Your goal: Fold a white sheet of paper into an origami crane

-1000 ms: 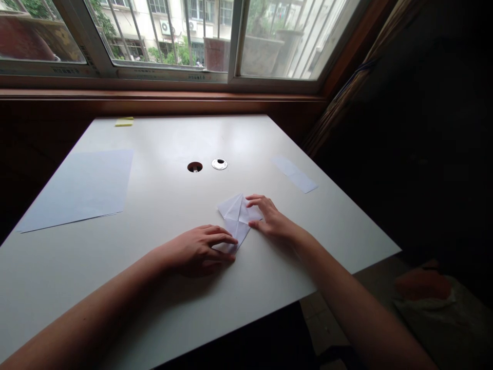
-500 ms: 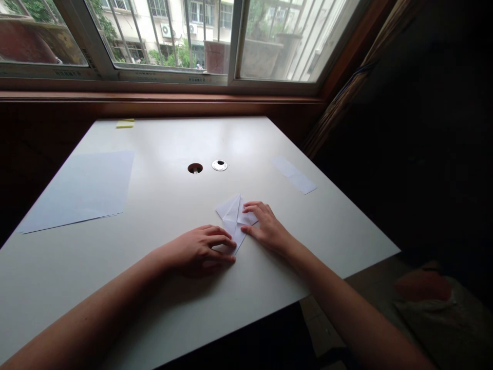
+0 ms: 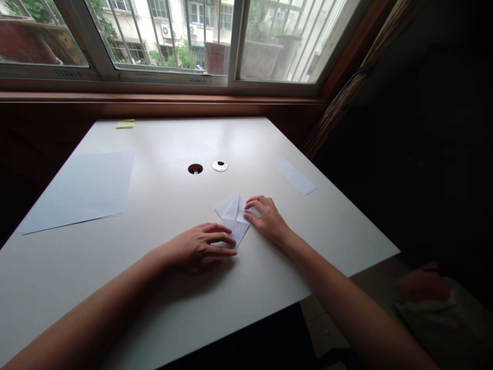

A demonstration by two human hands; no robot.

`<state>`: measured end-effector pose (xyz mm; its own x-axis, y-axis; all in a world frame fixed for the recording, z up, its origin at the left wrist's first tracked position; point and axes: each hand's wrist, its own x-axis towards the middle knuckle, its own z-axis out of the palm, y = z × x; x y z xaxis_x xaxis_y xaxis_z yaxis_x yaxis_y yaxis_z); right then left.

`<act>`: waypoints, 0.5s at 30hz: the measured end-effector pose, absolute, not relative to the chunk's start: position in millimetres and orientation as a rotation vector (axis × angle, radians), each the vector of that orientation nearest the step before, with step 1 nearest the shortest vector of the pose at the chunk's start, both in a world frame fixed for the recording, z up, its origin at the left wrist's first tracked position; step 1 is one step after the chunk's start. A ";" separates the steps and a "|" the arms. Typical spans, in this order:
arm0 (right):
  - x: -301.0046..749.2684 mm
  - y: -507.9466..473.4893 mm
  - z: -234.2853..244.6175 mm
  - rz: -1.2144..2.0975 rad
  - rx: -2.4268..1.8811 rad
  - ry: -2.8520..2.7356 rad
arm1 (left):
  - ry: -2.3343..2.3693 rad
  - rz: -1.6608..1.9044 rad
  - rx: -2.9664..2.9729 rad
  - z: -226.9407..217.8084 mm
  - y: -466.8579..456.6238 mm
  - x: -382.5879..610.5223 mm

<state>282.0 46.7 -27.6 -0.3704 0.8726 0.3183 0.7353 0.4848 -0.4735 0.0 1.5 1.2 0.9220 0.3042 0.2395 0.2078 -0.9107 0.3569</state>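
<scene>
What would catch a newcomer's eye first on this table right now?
First, the small folded white paper near the front middle of the table, pinned by both hands. The left hand lies flat on its near tip and the right hand presses its right flap. Next come the plain sheets at the table's left, then the round hole and metal cap side by side beyond the fold.

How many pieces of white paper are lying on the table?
3. A folded paper lies in the middle, under the left hand and right hand; a large sheet, perhaps a stack hiding more, lies left; a small strip lies right.
</scene>
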 end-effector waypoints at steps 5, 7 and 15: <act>273.4 53.3 -26.8 0.356 -1.269 -2.274 | 0.492 0.510 2.817 -8.7 8.4 -3.9; 269.6 54.8 -25.9 0.352 -1.253 -2.293 | 0.501 0.465 2.860 -10.1 9.7 -4.8; 266.1 45.1 -23.8 0.334 -1.187 -2.313 | 0.645 0.419 2.952 -13.5 10.0 -5.7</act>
